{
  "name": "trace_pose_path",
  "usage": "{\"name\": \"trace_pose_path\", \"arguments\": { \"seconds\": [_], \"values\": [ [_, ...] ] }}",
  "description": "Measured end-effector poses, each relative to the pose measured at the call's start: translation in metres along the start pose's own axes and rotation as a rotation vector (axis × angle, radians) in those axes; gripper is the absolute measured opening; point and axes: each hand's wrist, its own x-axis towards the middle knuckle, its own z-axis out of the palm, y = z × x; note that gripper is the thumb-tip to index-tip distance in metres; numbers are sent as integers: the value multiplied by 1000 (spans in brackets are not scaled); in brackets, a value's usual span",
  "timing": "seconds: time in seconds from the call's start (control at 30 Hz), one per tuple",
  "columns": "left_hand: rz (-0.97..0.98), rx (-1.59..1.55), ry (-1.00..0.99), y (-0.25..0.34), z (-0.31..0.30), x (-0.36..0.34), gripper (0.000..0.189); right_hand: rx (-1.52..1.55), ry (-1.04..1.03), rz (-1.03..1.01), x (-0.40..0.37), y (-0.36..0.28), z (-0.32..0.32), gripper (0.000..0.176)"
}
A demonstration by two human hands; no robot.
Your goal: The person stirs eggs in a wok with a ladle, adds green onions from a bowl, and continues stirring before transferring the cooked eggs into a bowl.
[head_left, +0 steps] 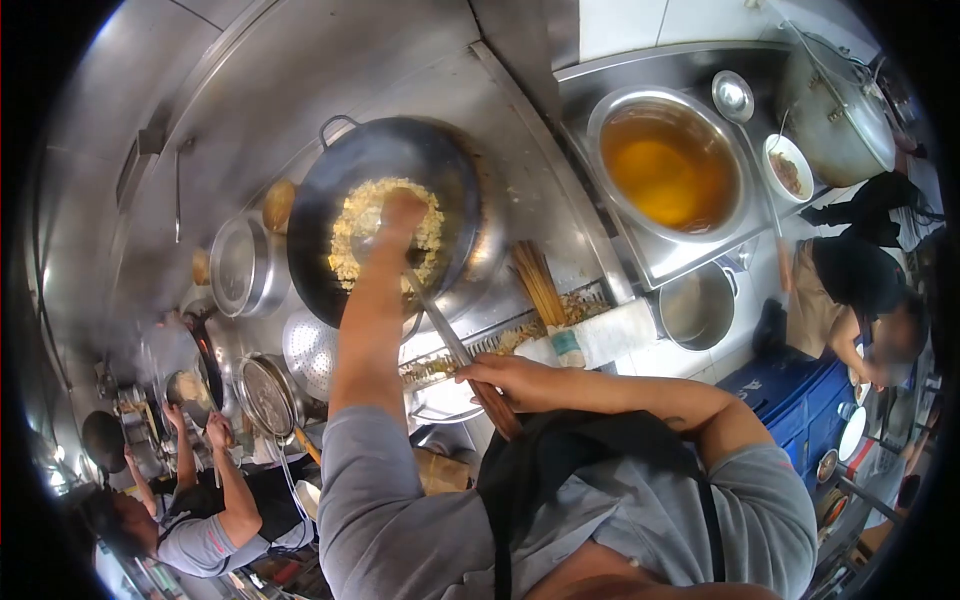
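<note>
Black wok (385, 142) on a steel stove (400, 85), steam about it. Chopped yellow-and-white food (352, 225) spread over the wok's bottom; possibly egg, though haze softens the detail. Left hand (404, 208) over the food, within the wok's rim as seen from above. Back of the hand uppermost, fingers hidden; cannot tell whether they are clenched, loose or holding anything.

Right hand (510, 380) outside the wok, on the wearer's side, fingers wrapped round a ladle (447, 333) by its wooden handle. Metal shaft slants across the wok's near edge; far end lost to sight by the left wrist.

Just right of the wok: bundle of thin sticks (540, 285), white cloth (622, 333) near its foot. Farther right of the wok: metal basin (596, 145) of amber liquid (655, 165), second ladle (735, 97), small white bowl (771, 170). Left of the wok, toward the wearer: round strainer (308, 350). Well beyond, co-worker (205, 545), arms raised.
</note>
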Motion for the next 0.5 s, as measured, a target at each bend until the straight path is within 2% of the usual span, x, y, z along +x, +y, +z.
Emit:
{"name": "trace_pose_path", "arguments": {
  "seconds": [0.1,0.17,0.23,0.3,0.43,0.5],
  "values": [
    [112,-378,70,22,-25,-12,17,51,9,16,-2,6,1,47],
    [184,-483,0,62,-49,-34,17,374,-29,237,-6,19,13,47],
    [277,-539,-49,94,-63,-51,17,414,-24,242,-8,18,14,47],
    [338,-435,-48,115,-69,-57,16,163,14,40,-6,9,6,46],
    [398,-403,13,131,-65,-48,15,136,49,19,-4,5,11,45],
    [461,-450,107,134,-67,-47,16,109,76,22,-6,4,16,43]
  ]
}}
